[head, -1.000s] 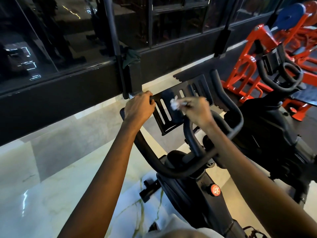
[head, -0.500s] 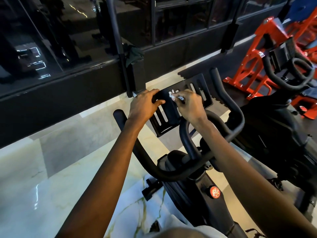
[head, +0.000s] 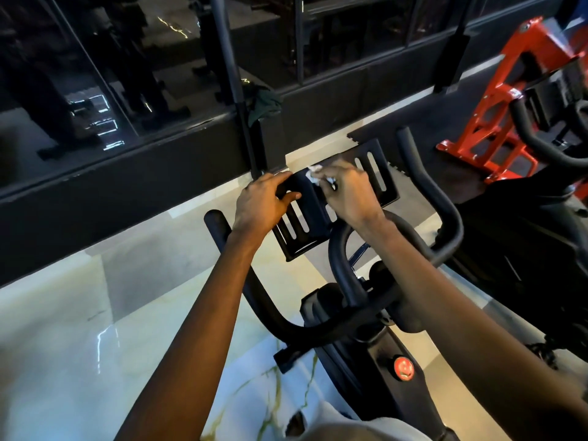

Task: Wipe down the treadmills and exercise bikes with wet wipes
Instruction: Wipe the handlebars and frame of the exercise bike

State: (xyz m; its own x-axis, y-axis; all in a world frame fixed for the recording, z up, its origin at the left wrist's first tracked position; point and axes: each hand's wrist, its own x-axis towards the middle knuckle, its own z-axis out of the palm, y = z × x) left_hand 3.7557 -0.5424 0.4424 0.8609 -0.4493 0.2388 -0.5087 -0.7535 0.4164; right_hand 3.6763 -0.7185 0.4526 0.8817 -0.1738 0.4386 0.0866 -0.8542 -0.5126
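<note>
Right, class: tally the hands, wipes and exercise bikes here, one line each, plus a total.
Hands: 2, left hand gripping the slotted tray, right hand pinching the wipe
Wipes: 1
Exercise bikes: 2, near bike and far bike
Total: 5

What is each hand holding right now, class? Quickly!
Left hand: closed on the left edge of the black slotted metal tray.
Right hand: closed, pinching a small crumpled white wet wipe against that tray.

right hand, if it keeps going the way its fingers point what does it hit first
Probably the wall post just past the tray edge, maybe grazing the left hand; depth is unclear.
</note>
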